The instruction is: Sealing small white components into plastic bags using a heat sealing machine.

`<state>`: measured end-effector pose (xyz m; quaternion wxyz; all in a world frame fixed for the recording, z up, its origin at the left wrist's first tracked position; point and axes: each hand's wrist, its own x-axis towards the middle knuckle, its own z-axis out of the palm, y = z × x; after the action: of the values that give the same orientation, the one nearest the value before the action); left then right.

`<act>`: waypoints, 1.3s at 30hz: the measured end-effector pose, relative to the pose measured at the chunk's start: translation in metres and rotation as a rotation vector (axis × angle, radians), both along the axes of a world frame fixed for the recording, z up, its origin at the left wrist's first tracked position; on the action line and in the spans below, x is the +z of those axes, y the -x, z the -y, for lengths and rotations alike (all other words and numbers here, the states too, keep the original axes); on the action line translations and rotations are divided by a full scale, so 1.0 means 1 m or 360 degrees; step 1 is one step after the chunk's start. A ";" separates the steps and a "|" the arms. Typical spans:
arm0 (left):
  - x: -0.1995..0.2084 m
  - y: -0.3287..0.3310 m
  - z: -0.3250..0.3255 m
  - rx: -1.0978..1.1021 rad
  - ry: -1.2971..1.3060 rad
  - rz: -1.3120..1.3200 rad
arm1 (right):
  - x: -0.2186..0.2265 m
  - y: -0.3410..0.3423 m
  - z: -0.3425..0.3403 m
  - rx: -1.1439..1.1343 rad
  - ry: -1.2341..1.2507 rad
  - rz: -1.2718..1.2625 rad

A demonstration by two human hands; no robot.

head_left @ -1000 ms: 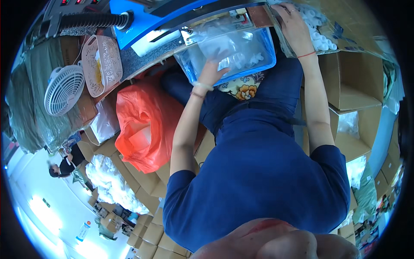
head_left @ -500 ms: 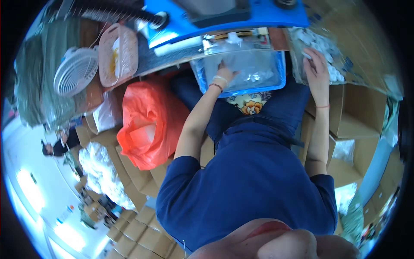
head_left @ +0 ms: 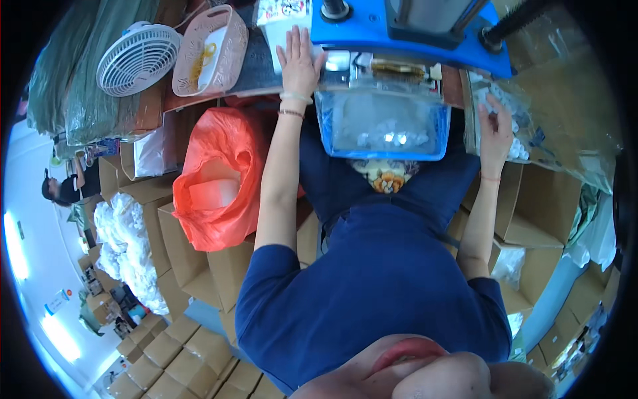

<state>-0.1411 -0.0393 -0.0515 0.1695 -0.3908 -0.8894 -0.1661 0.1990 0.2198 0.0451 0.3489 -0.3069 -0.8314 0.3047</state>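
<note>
My left hand [head_left: 300, 63] lies flat with its fingers stretched out, on a white plastic sheet or bag [head_left: 278, 36] on the worktop beside the blue machine [head_left: 415, 50]. Over at the right, my right hand [head_left: 496, 130] is at a tray or box of small white pieces [head_left: 520, 136]. Its fingers are loosely bent and a little apart; no piece shows clearly between them. Between my arms, a blue-rimmed bin [head_left: 382, 157] sits at my lap under the table edge, with a clear plastic lining and some shiny clear pieces inside.
Left on the worktop are a pink basket [head_left: 229, 63] with yellow bands and a white fan [head_left: 138, 61]. An open red plastic bag [head_left: 222, 143] stands below. Cardboard boxes [head_left: 541, 206] flank me. A person [head_left: 66, 189] is far off at the left.
My left hand has left the bin and moved up and left onto the white plastic. My right hand stays by the white pieces, its fingers more bent. The view has shifted.
</note>
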 end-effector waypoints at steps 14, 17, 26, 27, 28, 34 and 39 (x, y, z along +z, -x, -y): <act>0.037 -0.070 0.032 -0.0211 -0.0494 0.0279 | 0.018 0.026 0.050 0.0580 0.0662 0.0049; 0.072 -0.107 0.029 -0.0175 -0.0849 0.0809 | 0.011 0.018 0.078 0.0771 0.0762 0.0055; 0.110 -0.161 0.006 -0.0310 -0.0888 0.1718 | 0.080 0.042 0.079 0.0918 0.0017 -0.0301; 0.114 -0.163 0.005 -0.0325 -0.0809 0.1755 | 0.080 0.043 0.078 0.0954 0.0004 -0.0241; 0.117 -0.162 0.004 -0.0326 -0.0813 0.1753 | 0.079 0.041 0.078 0.1000 -0.0004 -0.0175; 0.097 -0.154 0.000 -0.0770 -0.0391 0.2508 | 0.080 0.049 0.045 0.1441 -0.0244 0.0620; 0.061 -0.152 -0.030 -0.0517 -0.0976 0.3284 | 0.051 0.052 0.026 0.0844 0.0138 0.0477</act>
<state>0.0107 -0.0089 0.0100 -0.5927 -0.1170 -0.4616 -0.6495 0.1474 0.1935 0.0956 0.1172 -0.1352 -0.9109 0.3717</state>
